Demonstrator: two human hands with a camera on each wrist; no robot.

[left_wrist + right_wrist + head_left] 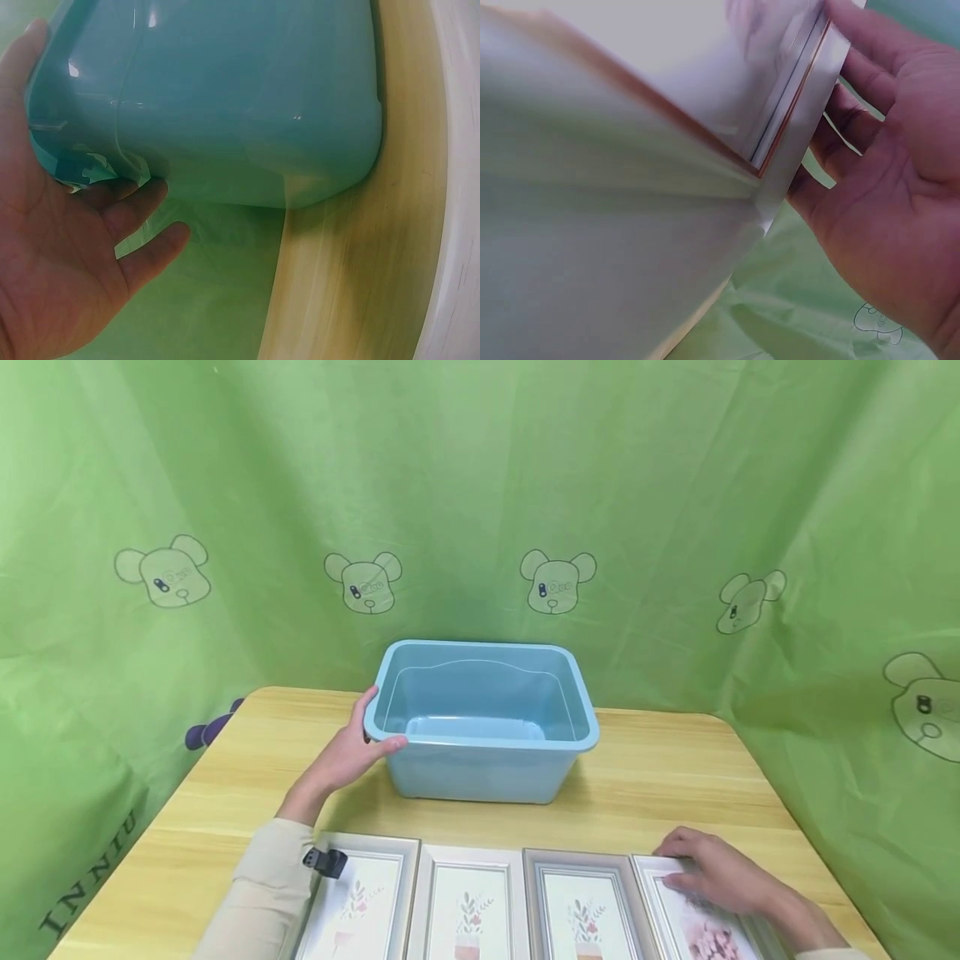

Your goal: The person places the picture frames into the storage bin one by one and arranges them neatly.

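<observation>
A light blue plastic bin (480,774) stands on the wooden table. My left hand (347,758) grips its left front corner, thumb on the rim and fingers bent around the outer side; in the left wrist view the lower fingers of this hand (60,255) stick out beside the bin wall (247,97). Along the near edge lie several picture frames in a row. My right hand (723,872) holds the far end of the rightmost picture frame (693,922), which shows pink flowers. Seen from the right wrist, thumb and fingers pinch the border of this frame (802,124).
Left of the held one lie a dark-edged frame (588,902), a pale frame (470,902) and a silver frame (367,893), all with plant prints. A green curtain (465,502) with bear drawings surrounds the table (660,768). A black clip-like piece (326,862) sits on the left wrist.
</observation>
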